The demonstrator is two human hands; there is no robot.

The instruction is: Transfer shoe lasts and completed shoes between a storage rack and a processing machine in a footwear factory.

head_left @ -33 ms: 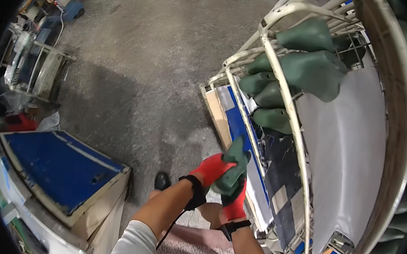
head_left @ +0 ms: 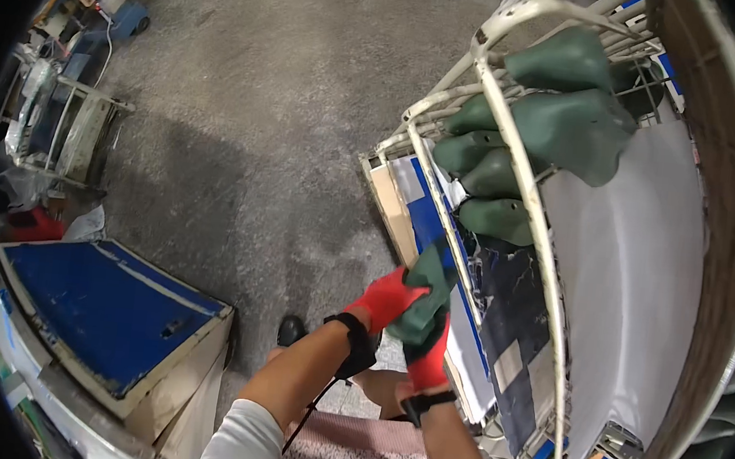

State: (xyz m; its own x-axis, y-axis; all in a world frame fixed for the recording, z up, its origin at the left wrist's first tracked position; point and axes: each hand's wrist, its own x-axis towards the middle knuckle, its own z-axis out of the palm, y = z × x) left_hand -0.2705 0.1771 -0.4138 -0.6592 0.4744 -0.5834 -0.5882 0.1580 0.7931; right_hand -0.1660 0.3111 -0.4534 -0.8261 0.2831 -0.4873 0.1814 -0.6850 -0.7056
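Head view, as logged from my remote station: one dark-green, smooth, foot-shaped form, apparently moulded plastic (head_left: 433, 302), held in the air in front of the body, just beside the rack and above the floor. My left hand, in a red glove (head_left: 390, 297), lies against its left side, fingers bent and gripping it near the middle. My right hand, in a red glove with a dark palm (head_left: 432, 360), supports the lower end, fingers closed around its right side; the tips behind the form I cannot make out. Handling, in my judgement: stiff, of moderate weight, not fragile, perhaps a little slippery on its rounded faces; best taken around the narrower middle, with a second hold under the lower end. To the right: one rack of chipped cream-painted metal tubing (head_left: 526, 187), bearing several dark-green foot-shaped forms of the same kind (head_left: 567, 129), grouped toward its far end, some leaning on one another; beside them, one broad, curved, pale grey sheet (head_left: 639, 256). To the left, well apart from both hands: one low platform with a scuffed blue top and pale edging (head_left: 103, 306). Underfoot: stained grey concrete floor (head_left: 250, 68), with one black shoe (head_left: 290, 330) near the left forearm.
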